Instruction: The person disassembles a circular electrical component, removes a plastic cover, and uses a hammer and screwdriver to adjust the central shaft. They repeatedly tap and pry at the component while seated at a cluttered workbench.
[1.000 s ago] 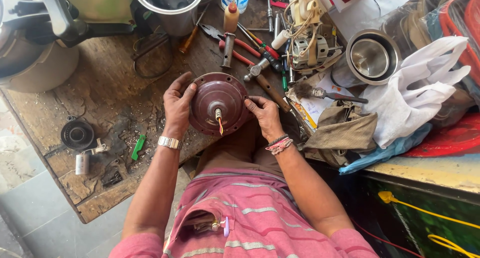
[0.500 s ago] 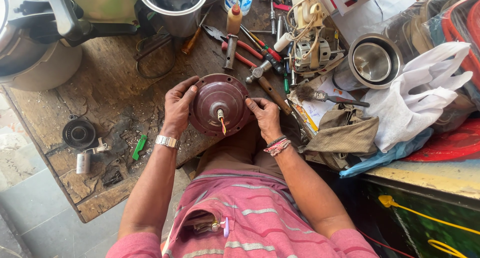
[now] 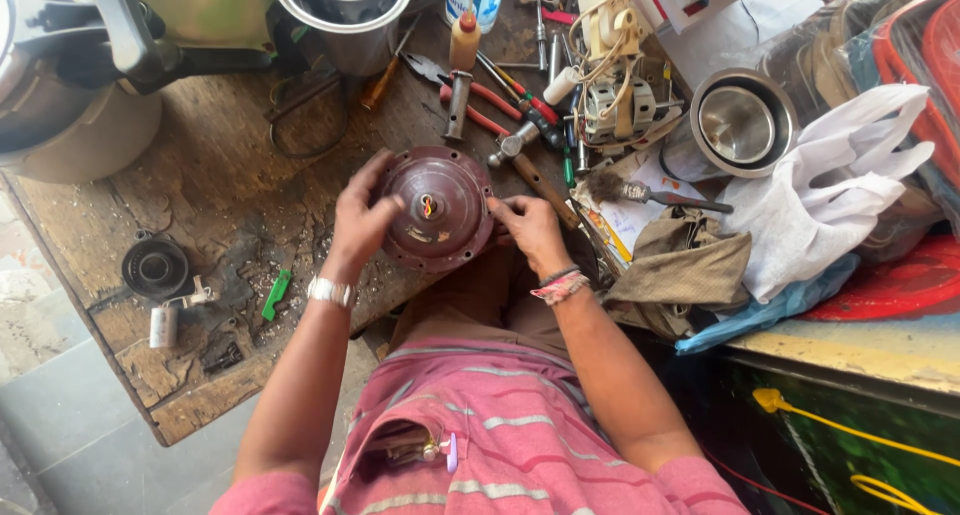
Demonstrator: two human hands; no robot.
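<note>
Head view — both hands, left hand point(image 3: 358, 218) and right hand point(image 3: 530, 230), grip motor housing point(image 3: 437, 207).

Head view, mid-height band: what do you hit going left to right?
Black ring → green clip → left hand → maroon motor housing → right hand → khaki cloth → white plastic bag.

The round dark-red metal motor housing point(image 3: 437, 208) in the middle of the frame looks smooth and a little shiny. The brown wooden workbench point(image 3: 215, 205) under it is rough, cracked and dusty. At right, the steel bowl point(image 3: 742, 121) shines, the white plastic bag point(image 3: 838, 195) is crinkly, and the tan cloth point(image 3: 680, 270) is dull.
</note>
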